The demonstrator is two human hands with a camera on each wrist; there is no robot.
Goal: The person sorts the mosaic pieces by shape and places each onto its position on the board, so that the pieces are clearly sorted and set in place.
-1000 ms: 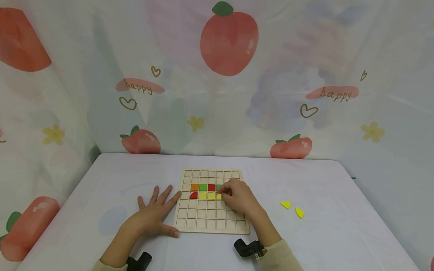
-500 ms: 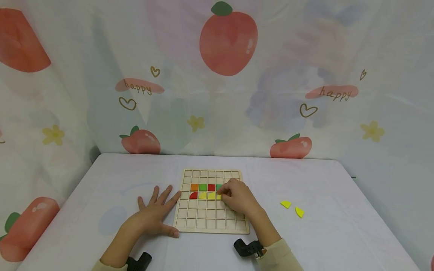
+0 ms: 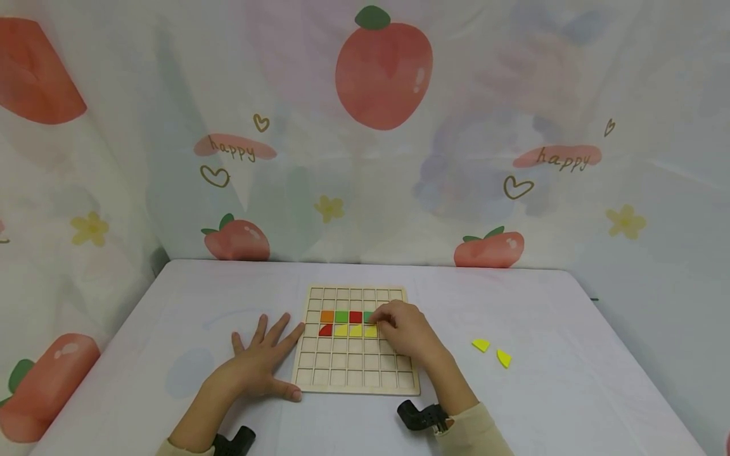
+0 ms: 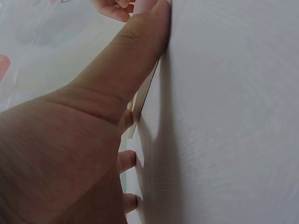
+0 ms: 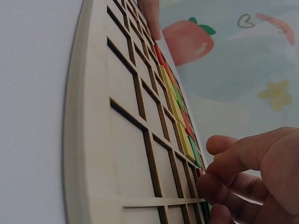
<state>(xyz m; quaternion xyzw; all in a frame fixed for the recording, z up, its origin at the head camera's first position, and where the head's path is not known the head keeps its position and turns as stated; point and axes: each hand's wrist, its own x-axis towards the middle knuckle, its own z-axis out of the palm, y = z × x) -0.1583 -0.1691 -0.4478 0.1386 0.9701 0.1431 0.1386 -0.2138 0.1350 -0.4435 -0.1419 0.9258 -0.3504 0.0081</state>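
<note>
A wooden grid board (image 3: 353, 375) lies on the white table, with coloured pieces in two rows of its cells. The upper row shows an orange square (image 3: 327, 316), green squares and a red square (image 3: 355, 316). Below are a red rounded piece (image 3: 326, 330) and several yellow ones, the rightmost yellow piece (image 3: 370, 331) beside my right hand (image 3: 407, 327). That hand is over the board's right part, fingers loosely bent, fingertips close to the cells; no piece shows between them. My left hand (image 3: 256, 361) lies spread, forefinger and thumb at the board's left edge.
Two loose yellow pieces, one (image 3: 481, 344) nearer the board and one (image 3: 504, 358) further right, lie on the white tablecloth (image 3: 547, 399). A fruit-printed curtain (image 3: 365, 164) hangs behind the table.
My right hand has drawn back slightly to the right, its fingers off the rightmost yellow piece, which now shows more fully. The left hand stays in place.
</note>
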